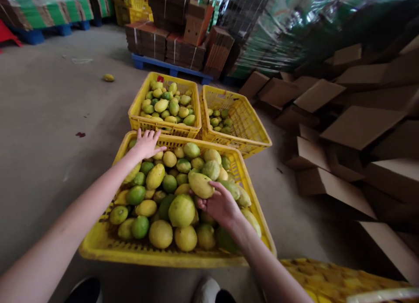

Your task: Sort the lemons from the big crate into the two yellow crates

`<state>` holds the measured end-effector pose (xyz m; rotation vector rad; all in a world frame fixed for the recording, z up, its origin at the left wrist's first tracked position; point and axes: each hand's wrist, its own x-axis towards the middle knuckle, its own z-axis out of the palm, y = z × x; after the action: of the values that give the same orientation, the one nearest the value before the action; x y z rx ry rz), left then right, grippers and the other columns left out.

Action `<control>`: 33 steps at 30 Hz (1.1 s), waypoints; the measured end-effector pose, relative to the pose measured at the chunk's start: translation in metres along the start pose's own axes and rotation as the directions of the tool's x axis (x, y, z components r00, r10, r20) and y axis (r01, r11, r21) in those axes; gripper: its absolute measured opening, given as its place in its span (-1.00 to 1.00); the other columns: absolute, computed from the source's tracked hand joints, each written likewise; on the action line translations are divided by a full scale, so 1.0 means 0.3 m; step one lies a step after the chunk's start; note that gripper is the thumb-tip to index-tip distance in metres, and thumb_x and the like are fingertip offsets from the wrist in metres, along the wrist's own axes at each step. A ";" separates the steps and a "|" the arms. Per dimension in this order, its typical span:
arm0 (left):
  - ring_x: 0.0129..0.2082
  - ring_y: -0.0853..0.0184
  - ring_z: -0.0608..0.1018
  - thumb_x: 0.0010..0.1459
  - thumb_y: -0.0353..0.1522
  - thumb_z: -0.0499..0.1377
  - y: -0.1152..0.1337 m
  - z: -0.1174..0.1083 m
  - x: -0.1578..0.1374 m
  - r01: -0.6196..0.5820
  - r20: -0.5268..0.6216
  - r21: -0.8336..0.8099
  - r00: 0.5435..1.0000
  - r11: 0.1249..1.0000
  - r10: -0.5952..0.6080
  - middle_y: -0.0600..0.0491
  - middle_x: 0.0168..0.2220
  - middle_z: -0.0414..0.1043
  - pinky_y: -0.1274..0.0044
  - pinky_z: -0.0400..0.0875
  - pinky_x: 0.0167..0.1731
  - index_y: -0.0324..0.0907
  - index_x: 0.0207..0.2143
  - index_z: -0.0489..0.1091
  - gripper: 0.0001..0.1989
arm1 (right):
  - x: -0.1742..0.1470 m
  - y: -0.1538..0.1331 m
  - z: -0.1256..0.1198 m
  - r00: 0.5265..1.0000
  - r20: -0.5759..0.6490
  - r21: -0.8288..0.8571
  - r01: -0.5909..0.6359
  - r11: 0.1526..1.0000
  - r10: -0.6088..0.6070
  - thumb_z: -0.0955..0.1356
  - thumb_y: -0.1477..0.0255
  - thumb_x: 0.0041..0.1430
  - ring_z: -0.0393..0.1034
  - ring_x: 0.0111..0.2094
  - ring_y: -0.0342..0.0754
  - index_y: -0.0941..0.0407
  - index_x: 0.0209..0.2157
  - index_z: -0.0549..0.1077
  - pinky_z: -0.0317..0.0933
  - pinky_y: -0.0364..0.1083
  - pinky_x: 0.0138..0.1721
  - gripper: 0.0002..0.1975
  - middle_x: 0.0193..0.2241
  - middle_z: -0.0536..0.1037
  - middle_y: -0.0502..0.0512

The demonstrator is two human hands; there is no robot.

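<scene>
A large yellow plastic crate full of lemons in green and yellow shades stands right in front of me. Over its right half, my right hand grips a pale yellow lemon, thumb on its end and fingers curled beneath. My left hand is at the crate's far left rim, fingers spread and pointing away, with no fruit in it. Whether its palm rests on the rim or the fruit I cannot tell. Under the right hand, some lemons are hidden.
Behind stand a yellow crate of lemons and a partly filled one. A single lemon lies on the floor. Open cardboard boxes crowd the right side. Flattened cartons sit on a blue pallet. Another yellow container is at lower right.
</scene>
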<state>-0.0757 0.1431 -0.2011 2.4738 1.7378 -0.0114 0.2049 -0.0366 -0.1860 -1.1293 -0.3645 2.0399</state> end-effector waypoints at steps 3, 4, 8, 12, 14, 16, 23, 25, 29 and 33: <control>0.41 -0.23 0.26 0.43 0.02 -0.02 0.006 0.001 -0.005 0.013 -0.009 0.027 1.000 1.000 -0.012 -0.47 0.39 0.23 -0.15 -0.10 0.40 -0.39 0.54 -0.05 -0.12 | 0.021 -0.181 0.031 0.998 -0.066 -0.081 -0.031 0.996 0.025 0.40 0.13 0.27 0.49 -0.50 -0.05 0.20 -0.12 0.55 0.48 -0.11 -0.46 -0.60 -0.36 0.68 0.24; 0.40 -0.24 0.26 0.43 0.02 -0.01 0.009 0.002 -0.006 0.018 -0.013 0.041 1.000 0.999 -0.018 -0.48 0.39 0.23 -0.15 -0.10 0.40 -0.40 0.54 -0.06 -0.12 | 0.034 -0.266 0.047 0.994 -0.093 -0.097 0.052 0.994 -0.061 0.39 0.09 0.28 0.50 -0.49 -0.04 0.20 -0.14 0.55 0.47 -0.12 -0.47 -0.57 -0.38 0.67 0.24; 0.38 -0.26 0.29 0.42 0.02 0.01 0.017 0.009 -0.007 0.025 -0.030 0.076 0.999 0.997 -0.023 -0.52 0.38 0.24 -0.14 -0.10 0.40 -0.44 0.53 -0.05 -0.10 | 0.107 -0.651 0.100 0.818 -0.147 -0.250 0.514 0.821 -0.556 0.33 -0.01 0.33 0.61 -0.30 0.05 0.12 -0.12 0.52 0.53 -0.04 -0.35 -0.54 -0.30 0.66 0.19; 0.37 -0.24 0.32 0.43 0.02 -0.02 0.011 0.020 -0.005 0.024 -0.061 0.096 0.998 0.995 -0.018 -0.49 0.36 0.27 -0.13 -0.05 0.39 -0.40 0.53 -0.01 -0.13 | 0.152 -0.886 0.082 0.699 -0.327 -0.432 0.488 0.758 -0.636 0.28 0.27 0.41 0.63 -0.27 0.09 0.17 -0.16 0.51 0.50 0.02 -0.33 -0.72 -0.31 0.66 0.27; 0.35 -0.22 0.34 0.45 0.00 -0.04 0.008 0.026 -0.005 0.022 -0.078 0.102 0.997 0.995 -0.015 -0.47 0.35 0.30 -0.12 -0.03 0.39 -0.39 0.52 0.02 -0.17 | 0.159 -0.886 0.054 0.652 -0.381 -0.528 0.429 0.733 -0.656 0.29 0.37 0.38 0.59 -0.40 0.02 0.18 -0.25 0.52 0.46 -0.01 -0.37 -0.78 -0.41 0.64 0.23; 0.34 -0.22 0.34 0.46 0.00 -0.07 0.007 0.030 -0.005 0.021 -0.087 0.100 0.996 0.995 -0.012 -0.47 0.34 0.31 -0.13 -0.04 0.39 -0.39 0.52 0.04 -0.19 | 0.166 -0.818 0.024 0.653 -0.380 -0.574 0.390 0.721 -0.655 0.26 0.33 0.43 0.53 -0.51 -0.05 0.18 -0.38 0.50 0.41 -0.05 -0.40 -0.67 -0.51 0.58 0.16; 0.36 -0.24 0.31 0.45 0.03 -0.04 0.011 0.025 0.001 0.035 -0.062 0.065 0.998 0.997 -0.031 -0.47 0.35 0.28 -0.14 -0.12 0.40 -0.40 0.53 -0.01 -0.14 | 0.241 -0.485 -0.061 0.684 -0.250 -0.731 0.330 0.597 -0.685 0.55 0.38 -0.03 0.42 -0.54 -0.09 0.06 -0.47 0.39 0.41 -0.08 -0.41 -0.74 -0.60 0.48 -0.06; 0.36 -0.24 0.30 0.45 0.01 -0.03 0.011 0.022 0.001 0.030 -0.048 0.071 0.998 0.997 -0.027 -0.48 0.35 0.27 -0.14 -0.13 0.41 -0.42 0.53 -0.02 -0.14 | 0.272 -0.441 -0.053 0.634 -0.087 -0.888 0.300 0.348 -0.768 0.57 0.37 -0.12 0.48 -0.41 -0.02 0.05 -0.38 0.43 0.46 0.01 -0.26 -0.70 -0.44 0.57 -0.02; 0.36 -0.24 0.30 0.45 0.04 -0.06 0.012 0.021 -0.003 0.034 -0.064 0.058 0.997 0.998 -0.030 -0.46 0.34 0.30 -0.15 -0.14 0.41 -0.40 0.52 0.01 -0.15 | 0.335 -0.392 0.019 0.659 0.230 -0.973 0.148 -0.176 -0.716 0.54 0.28 0.04 0.53 -0.02 0.23 0.09 -0.18 0.51 0.38 0.19 0.11 -0.68 -0.10 0.61 0.22; 0.35 -0.25 0.31 0.46 0.04 -0.09 0.016 0.014 -0.008 0.027 -0.072 0.055 0.997 0.998 -0.023 -0.49 0.32 0.31 -0.14 -0.13 0.41 -0.44 0.52 0.00 -0.14 | 0.367 -0.351 0.097 0.760 0.302 -0.884 -0.003 -0.468 -0.575 0.56 0.29 0.10 0.49 0.10 0.38 0.17 0.08 0.44 0.37 0.24 0.13 -0.44 0.14 0.48 0.46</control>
<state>-0.0717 0.1389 -0.2045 2.5210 1.8216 0.0269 0.1969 0.1180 -0.1759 -1.8472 -2.3007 0.2350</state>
